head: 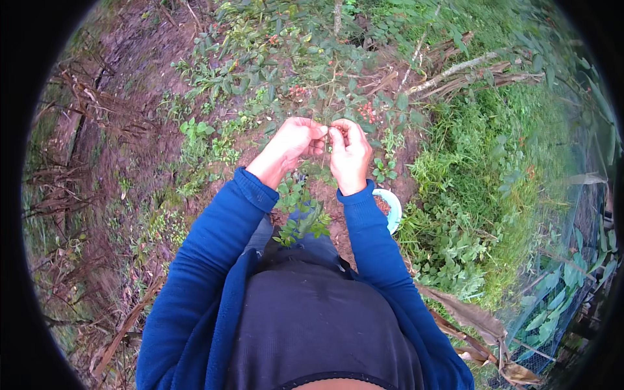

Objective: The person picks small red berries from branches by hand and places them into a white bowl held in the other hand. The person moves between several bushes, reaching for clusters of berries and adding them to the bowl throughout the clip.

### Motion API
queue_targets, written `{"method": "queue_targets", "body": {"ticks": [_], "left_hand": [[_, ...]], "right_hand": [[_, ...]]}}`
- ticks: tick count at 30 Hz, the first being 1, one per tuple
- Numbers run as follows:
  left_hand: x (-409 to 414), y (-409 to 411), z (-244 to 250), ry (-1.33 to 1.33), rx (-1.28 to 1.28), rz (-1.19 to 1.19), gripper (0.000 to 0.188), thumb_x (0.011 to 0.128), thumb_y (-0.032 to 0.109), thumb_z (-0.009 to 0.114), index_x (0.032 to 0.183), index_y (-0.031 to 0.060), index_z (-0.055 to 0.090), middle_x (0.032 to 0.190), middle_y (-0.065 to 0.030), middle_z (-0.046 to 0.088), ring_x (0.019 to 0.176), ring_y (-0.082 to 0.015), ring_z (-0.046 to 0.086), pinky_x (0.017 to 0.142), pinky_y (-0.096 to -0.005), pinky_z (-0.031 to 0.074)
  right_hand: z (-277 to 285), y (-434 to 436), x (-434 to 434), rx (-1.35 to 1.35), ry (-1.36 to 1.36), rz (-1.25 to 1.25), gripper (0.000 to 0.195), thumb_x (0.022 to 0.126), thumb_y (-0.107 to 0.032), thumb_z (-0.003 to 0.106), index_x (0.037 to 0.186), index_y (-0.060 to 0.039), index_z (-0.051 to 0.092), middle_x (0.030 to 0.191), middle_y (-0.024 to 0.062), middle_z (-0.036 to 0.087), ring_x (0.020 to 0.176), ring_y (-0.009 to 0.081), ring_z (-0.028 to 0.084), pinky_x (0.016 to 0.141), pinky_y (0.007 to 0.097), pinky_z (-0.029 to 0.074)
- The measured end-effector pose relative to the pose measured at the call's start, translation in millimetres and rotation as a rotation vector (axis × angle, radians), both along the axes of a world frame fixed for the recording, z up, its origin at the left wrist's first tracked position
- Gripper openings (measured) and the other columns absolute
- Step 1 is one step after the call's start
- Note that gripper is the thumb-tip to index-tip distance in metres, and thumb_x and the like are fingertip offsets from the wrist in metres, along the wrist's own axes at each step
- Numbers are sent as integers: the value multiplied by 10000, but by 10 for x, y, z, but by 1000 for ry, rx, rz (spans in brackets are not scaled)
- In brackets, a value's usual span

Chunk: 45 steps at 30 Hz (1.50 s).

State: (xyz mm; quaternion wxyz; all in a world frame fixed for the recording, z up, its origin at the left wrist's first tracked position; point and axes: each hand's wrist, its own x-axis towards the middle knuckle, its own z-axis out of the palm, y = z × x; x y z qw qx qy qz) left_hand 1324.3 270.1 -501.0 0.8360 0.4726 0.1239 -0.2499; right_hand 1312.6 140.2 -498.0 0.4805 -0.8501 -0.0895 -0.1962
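In front of my chest both hands meet at a thin berry stem on a shrub. My left hand (301, 139) pinches at the stem between thumb and fingertips; the exact grip is too small to make out. My right hand (352, 148) curls around small red berries (341, 129), partly hidden by the thumb and fingers. Just beyond the right hand hangs a cluster of red berries (366, 112). Another red cluster (297, 90) lies farther up and left among the shrub's leaves (263, 73).
A pale blue bucket (396, 214) with reddish berries inside stands on the ground, partly behind my right sleeve. Leafy twigs (297, 222) rise close to my legs. Dead branches (453, 73) lie at the upper right. Blue netting (560, 302) runs along the right, near dry leaves (468, 312).
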Motion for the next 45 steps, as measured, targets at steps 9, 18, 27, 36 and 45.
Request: {"method": "queue_targets", "body": {"ticks": [9, 18, 27, 36, 45], "left_hand": [[71, 108, 1, 26, -63, -21, 81, 815, 96, 595, 755, 44, 576, 705, -19, 586, 565, -105, 548, 545, -230, 484], [-20, -2, -232, 62, 13, -12, 101, 810, 91, 606, 744, 43, 547, 667, -26, 560, 545, -111, 533, 515, -240, 470], [-56, 78, -303, 67, -9, 4, 97, 807, 94, 612, 752, 45, 549, 668, -23, 561, 537, -112, 531, 515, -241, 466], [-88, 137, -234, 66, -26, 24, 53, 813, 99, 605, 793, 58, 579, 720, -8, 586, 620, -86, 535, 570, -221, 454], [-78, 119, -275, 48, -11, -5, 78, 816, 118, 604, 787, 54, 570, 716, -15, 584, 599, -90, 534, 575, -223, 455]], "right_hand": [[253, -552, 73, 1448, 772, 313, 160, 872, -122, 478, 941, 18, 512, 795, 77, 521, 670, 138, 470, 484, 223, 376], [114, -720, 311, 1273, 1039, 101, 489, 892, -398, 440, 1019, 65, 536, 771, 104, 550, 587, 137, 454, 463, 218, 352], [-18, -525, 540, 1652, 1040, 314, 296, 893, -251, 466, 909, 39, 523, 787, 113, 560, 562, 116, 409, 416, 183, 300], [-55, -338, 418, 1428, 763, 243, 181, 877, -110, 459, 952, 41, 524, 835, 104, 558, 637, 125, 456, 516, 214, 366], [-138, -240, 404, 1445, 575, 207, 162, 876, -63, 452, 977, 39, 525, 830, 89, 549, 620, 98, 435, 506, 198, 358]]}}
